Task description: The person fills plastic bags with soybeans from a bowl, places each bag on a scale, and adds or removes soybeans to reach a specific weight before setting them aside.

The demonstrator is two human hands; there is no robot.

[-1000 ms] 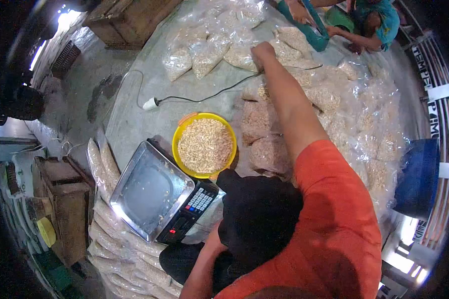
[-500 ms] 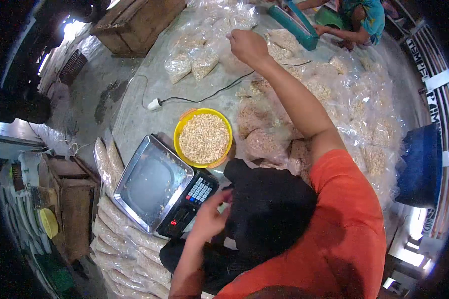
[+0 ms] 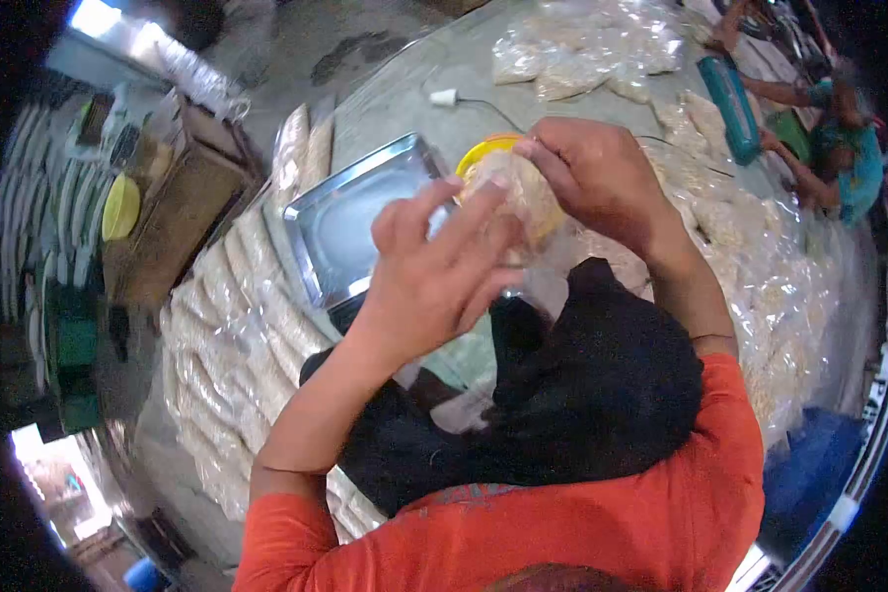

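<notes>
A clear plastic bag with pale pieces in it (image 3: 519,193) hangs from my right hand (image 3: 602,178), whose thumb and fingers pinch its top. My left hand (image 3: 444,252) is spread beside the bag, fingers apart and blurred; whether its fingertips touch the bag I cannot tell. Behind the bag, the yellow bowl (image 3: 488,148) is mostly hidden. To the left is the scale's metal tray (image 3: 350,222), with nothing on it; my left hand and forearm hide the scale's keypad.
Long filled bags (image 3: 237,335) lie at the left, and more filled bags (image 3: 760,286) at the right and top. A white plug (image 3: 444,98) with a black cable lies beyond the bowl. Another person's arms (image 3: 794,153) are by a green device (image 3: 730,109) at the upper right.
The view has turned and shifted. My right hand has come back from the far bags to above the bowl, now with a bag. My left hand has risen beside it, fingers spread.
</notes>
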